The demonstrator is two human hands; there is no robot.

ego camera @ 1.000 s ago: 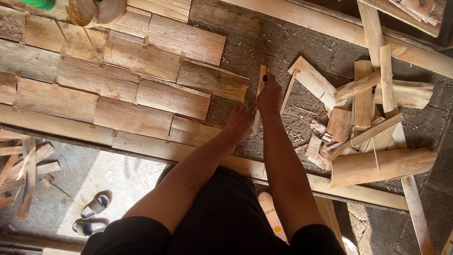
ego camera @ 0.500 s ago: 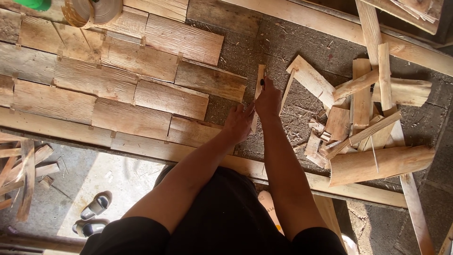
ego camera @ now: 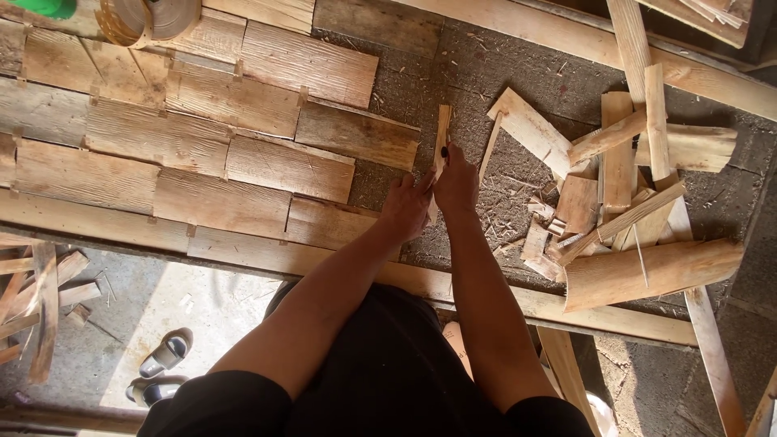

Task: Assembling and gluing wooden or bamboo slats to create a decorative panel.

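Overhead, seen from a head camera: left hand (ego camera: pixel 407 206) and right hand (ego camera: pixel 456 182) meeting over a narrow wood strip (ego camera: pixel 442 129) on dark, chip-strewn felt (ego camera: pixel 421 57), just right of the laid rows of wooden shingles (ego camera: pixel 202 146). Strip's long axis running twelve to six o'clock, free end pointing to twelve, lower end hidden under the hands. Right fingers curled closed around the strip; left fingers pressed together against its lower part; loose offcuts (ego camera: pixel 623 202) heaped at three o'clock, well apart.
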